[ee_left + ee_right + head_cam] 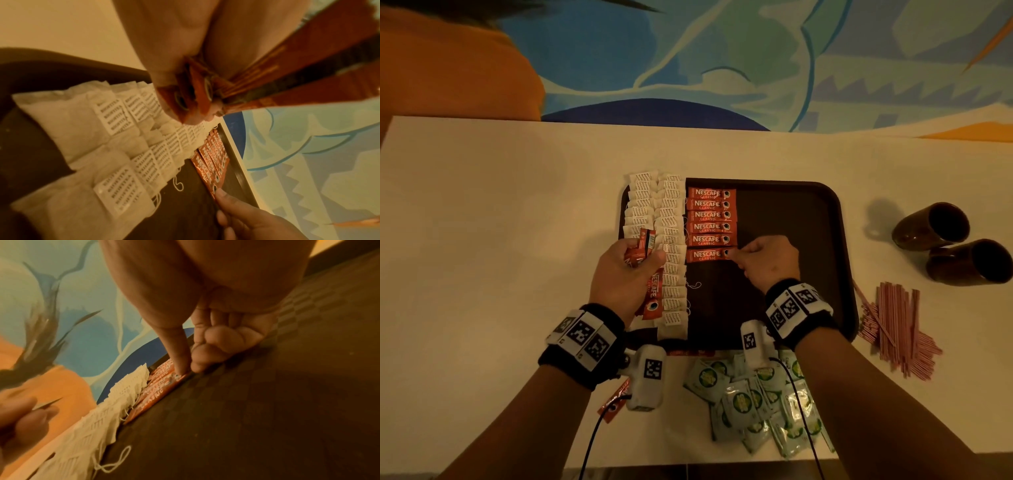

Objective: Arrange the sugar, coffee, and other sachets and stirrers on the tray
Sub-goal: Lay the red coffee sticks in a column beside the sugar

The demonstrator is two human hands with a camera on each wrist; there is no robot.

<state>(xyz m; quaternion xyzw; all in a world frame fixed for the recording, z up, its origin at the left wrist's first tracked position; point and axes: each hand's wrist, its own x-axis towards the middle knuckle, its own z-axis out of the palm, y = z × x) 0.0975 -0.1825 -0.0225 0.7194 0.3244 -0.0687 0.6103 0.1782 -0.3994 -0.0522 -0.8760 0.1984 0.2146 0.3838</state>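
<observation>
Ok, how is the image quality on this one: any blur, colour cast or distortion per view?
Head view: warm yellow cast, sharp centre, table edge bowed by the wide lens. Left wrist view: left hand and its coffee sachets close and blurred; tea bags readable. Right wrist view: soft throughout, tray dim, right hand looming large.

Left hand (628,274) clenched; right hand (767,260) pinching, fingers curled.
</observation>
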